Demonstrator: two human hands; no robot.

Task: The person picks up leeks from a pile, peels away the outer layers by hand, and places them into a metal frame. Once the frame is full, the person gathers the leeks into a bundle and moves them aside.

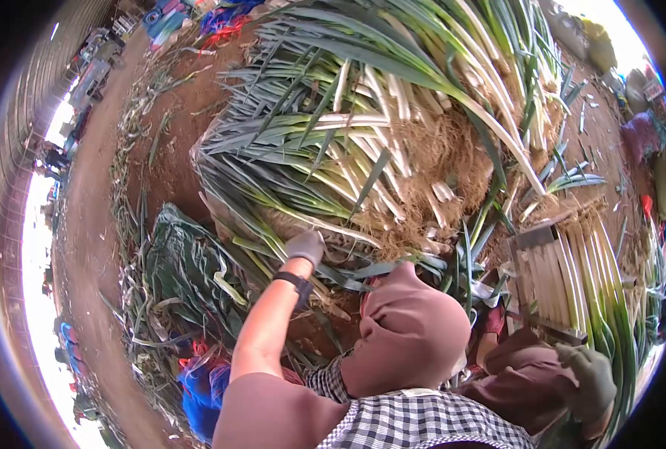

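My left hand (305,247), in a grey glove, reaches to the near edge of a big leek pile (303,142). Its fingers are curled round a leek, mostly hidden by the hand. A pale leek stalk (340,228) with roots lies just beyond it. My right hand (591,374), also gloved, is above my right knee, near the end of a metal frame (554,329). Its fingers are loosely bent and apart, with nothing visible in them. Several leeks (565,269) lie side by side in that frame, white stems in it and green leaves towards me.
More long leeks (490,52) are heaped at the back. A dark green plastic sheet (179,254) and a blue bundle (204,389) lie to my left. Leaf scraps are scattered over the brown dirt floor (97,217). My knees (415,329) are close to the pile.
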